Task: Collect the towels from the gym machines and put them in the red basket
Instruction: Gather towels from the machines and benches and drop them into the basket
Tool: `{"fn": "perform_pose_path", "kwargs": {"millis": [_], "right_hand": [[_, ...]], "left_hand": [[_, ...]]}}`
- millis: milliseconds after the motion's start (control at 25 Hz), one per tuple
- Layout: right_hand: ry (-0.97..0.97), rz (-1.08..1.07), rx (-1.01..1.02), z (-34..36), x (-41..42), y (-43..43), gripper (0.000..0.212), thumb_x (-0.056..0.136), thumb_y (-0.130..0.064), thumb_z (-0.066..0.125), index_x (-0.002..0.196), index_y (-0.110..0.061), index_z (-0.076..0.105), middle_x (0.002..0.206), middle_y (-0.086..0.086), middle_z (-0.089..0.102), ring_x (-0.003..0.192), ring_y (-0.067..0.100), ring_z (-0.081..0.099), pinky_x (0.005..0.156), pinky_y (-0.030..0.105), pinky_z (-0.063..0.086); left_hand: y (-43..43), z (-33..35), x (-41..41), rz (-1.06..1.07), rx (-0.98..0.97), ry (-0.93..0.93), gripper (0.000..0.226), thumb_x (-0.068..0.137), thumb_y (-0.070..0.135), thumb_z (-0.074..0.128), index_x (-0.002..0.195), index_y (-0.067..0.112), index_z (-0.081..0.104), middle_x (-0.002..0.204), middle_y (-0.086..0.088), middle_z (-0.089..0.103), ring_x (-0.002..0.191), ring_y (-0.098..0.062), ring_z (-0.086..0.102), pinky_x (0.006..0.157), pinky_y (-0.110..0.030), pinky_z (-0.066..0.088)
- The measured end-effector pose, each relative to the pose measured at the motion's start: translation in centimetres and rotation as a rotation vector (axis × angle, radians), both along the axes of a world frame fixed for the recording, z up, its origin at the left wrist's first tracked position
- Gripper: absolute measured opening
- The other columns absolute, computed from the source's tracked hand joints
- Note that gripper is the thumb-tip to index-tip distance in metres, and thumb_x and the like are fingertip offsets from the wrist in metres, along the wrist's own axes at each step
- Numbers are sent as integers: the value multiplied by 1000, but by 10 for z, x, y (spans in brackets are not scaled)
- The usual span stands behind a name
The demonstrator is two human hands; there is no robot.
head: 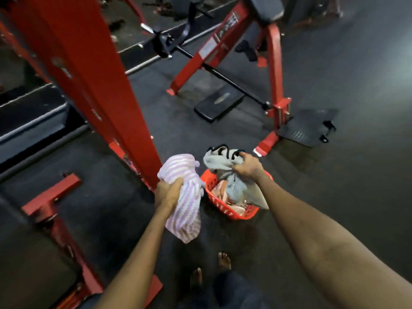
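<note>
Head view: both arms reach forward and down over a dark floor (pixel 334 197). The left hand (pixel 169 190) is clenched around a striped towel (pixel 187 197), pink-lilac and white. The towel bunches above the fist and hangs below it in a long fold, its lower end well clear of the floor. It hangs just left of the red basket (pixel 223 208), not over it, and in front of the foot of a red post (pixel 100 85).

The right hand (pixel 247 167) grips a grey towel (pixel 231 181) from above, fingers closed on a gathered part of the cloth. This towel spreads out above and left of the hand and drops below it into the basket, so its lower part lies inside while the top is held up. Some black curved loops (pixel 223 150) show at the towel's upper edge; I cannot tell what they are.

The basket stands on the floor straight ahead, under the right hand. Inside it, pale pink cloth (pixel 220 192) lies under the grey towel.

Beyond stands a red machine (pixel 274 63) with a black pad (pixel 219 104) and a black footplate (pixel 307 128). Two bare feet (pixel 224 260) show at the bottom, just near the basket.
</note>
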State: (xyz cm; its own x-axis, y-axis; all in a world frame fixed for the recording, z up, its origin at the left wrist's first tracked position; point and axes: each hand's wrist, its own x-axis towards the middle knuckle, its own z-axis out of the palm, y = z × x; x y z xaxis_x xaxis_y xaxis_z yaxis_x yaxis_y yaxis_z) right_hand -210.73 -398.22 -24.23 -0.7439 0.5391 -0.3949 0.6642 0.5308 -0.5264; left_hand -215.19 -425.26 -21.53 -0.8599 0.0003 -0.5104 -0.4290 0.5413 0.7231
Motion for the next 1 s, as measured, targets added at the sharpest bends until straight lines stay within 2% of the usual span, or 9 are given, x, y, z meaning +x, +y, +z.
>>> {"fn": "perform_pose_path", "kwargs": {"millis": [120,320,440,560,680,800,880,920,1000], "right_hand": [[81,-163,-2,-17,1,41,52,74,-22,67,126,-17,62,123,16,67,116,37,60,93,36,47],[78,-331,-153,-115,-9,109,59,70,-24,64,127,-16,50,120,16,60,114,36,57,97,40,45],[-120,-322,-274,-183,-9,129,71,70,-39,67,134,-24,40,133,11,54,125,36,53,104,46,44],[-454,-233,-281,-217,-7,145,71,85,-37,62,146,-12,35,150,18,36,138,39,39,114,44,32],[-477,-179,-322,-218,-8,167,90,73,-54,45,148,-4,38,153,16,39,141,37,36,112,38,27],[-414,-191,-341,-230,-13,209,60,86,-44,53,131,-5,60,135,19,59,130,37,52,106,40,42],[-353,-214,-353,-215,-19,230,53,77,-54,59,109,-15,70,117,13,69,113,32,64,94,37,51],[-344,-221,-322,-218,-23,239,48,75,-58,57,90,-13,69,103,12,68,98,29,64,86,33,50],[-324,-201,-258,-201,-29,250,38,80,-43,54,60,-13,43,85,11,48,79,24,46,72,28,39]], "left_hand": [[39,-1,-18,-28,-15,18,62,68,52,57,111,8,69,104,-13,74,100,-34,68,85,-37,54],[129,-35,-54,-118,-38,48,47,71,48,58,98,12,72,94,-4,75,89,-26,69,78,-35,54],[174,-61,-69,-144,-60,49,45,69,49,59,97,15,72,94,-1,74,89,-24,68,79,-36,54],[223,-84,-79,-227,-93,42,40,75,46,63,102,18,71,97,-1,74,91,-23,68,83,-35,54],[266,-90,-79,-290,-116,48,39,78,43,67,107,18,70,101,-3,73,94,-25,67,82,-31,51],[303,-81,-73,-357,-109,33,25,81,36,67,96,16,68,93,-3,69,91,-26,66,77,-29,48],[325,-81,-71,-427,-114,16,26,83,35,66,101,16,69,92,-3,64,89,-25,62,77,-28,44],[333,-85,-71,-471,-125,2,31,83,36,66,106,16,68,96,-3,64,92,-26,62,77,-28,42],[347,-104,-77,-587,-153,-35,42,82,37,67,118,16,64,109,-6,68,101,-29,64,77,-26,39]]}}
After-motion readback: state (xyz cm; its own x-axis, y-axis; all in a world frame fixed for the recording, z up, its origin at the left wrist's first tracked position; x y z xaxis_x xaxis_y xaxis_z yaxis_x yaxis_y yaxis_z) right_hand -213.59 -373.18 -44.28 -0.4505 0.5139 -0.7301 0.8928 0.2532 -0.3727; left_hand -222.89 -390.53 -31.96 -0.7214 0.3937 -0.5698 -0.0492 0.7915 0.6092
